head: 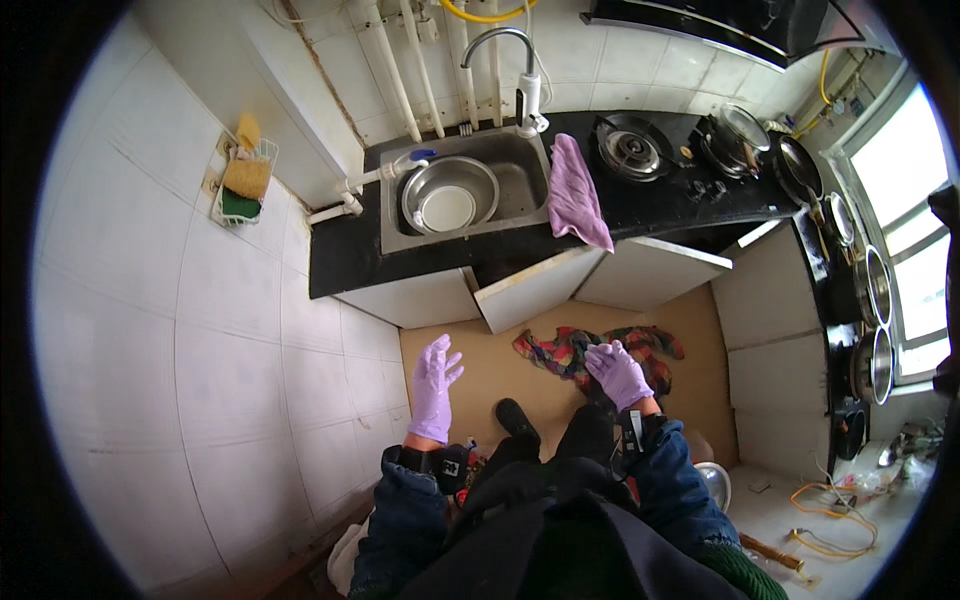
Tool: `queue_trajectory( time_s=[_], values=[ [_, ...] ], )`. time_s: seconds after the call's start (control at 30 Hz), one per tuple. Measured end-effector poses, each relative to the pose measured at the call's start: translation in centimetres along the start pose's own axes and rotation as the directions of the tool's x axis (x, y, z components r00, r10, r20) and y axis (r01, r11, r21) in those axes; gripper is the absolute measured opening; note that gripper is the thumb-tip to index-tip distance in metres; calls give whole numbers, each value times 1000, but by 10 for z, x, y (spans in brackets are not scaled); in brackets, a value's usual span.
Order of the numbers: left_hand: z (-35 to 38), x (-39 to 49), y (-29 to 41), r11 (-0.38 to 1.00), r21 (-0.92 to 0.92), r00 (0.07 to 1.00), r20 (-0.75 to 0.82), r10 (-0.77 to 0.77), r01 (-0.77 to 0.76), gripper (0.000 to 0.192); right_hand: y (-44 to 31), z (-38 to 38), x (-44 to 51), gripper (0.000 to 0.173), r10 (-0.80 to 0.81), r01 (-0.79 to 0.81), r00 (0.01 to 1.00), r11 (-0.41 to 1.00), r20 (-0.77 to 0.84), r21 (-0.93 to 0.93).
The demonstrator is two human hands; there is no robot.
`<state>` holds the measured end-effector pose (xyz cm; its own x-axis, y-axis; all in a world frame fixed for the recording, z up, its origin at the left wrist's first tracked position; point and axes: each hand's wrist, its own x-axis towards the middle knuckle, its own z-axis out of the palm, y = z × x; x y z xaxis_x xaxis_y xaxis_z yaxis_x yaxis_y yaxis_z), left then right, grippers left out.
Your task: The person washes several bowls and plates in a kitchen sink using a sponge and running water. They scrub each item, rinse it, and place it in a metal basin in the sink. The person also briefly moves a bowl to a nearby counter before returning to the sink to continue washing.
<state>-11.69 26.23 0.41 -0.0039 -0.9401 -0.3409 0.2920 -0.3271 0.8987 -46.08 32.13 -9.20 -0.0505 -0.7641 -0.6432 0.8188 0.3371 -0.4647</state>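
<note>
My left hand, in a purple disposable glove, is raised over the tan floor near the tiled wall. Its fingers are apart and it holds nothing. In a matching glove, my right hand hovers in front of a crumpled multicoloured checked cloth on the floor. Nothing shows in that hand, and its fingers are loosely spread. Ahead is a steel sink with a steel basin, which contains a white bowl. A pink towel hangs over the counter edge beside the sink.
Two white cabinet doors stand ajar below the black counter. A gas burner and several pans and pots line the counter to the right. A wall rack holds sponges. Orange cable lies at lower right.
</note>
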Motion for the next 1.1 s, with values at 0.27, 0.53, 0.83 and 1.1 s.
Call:
queue_trajectory(
  time_s=[0.27, 0.53, 0.83, 1.1],
  values=[
    [-11, 101, 26, 971, 237, 998, -70, -6, 22, 52, -25, 118, 100, 35, 101, -63, 967, 985, 234, -163],
    [-2, 259, 37, 542, 839, 982, -61, 177, -45, 48, -33, 267, 284, 29, 103, 80, 944, 849, 313, -523],
    [-11, 433, 17, -243, 945, 933, 277, 230, -220, 45, -14, 311, 444, 38, -121, 344, 919, -215, 375, -914],
    [-34, 501, -16, -229, 967, 976, 151, 157, -113, 8, 17, 332, 471, 14, -238, 200, 893, -550, 382, -811]
  ],
)
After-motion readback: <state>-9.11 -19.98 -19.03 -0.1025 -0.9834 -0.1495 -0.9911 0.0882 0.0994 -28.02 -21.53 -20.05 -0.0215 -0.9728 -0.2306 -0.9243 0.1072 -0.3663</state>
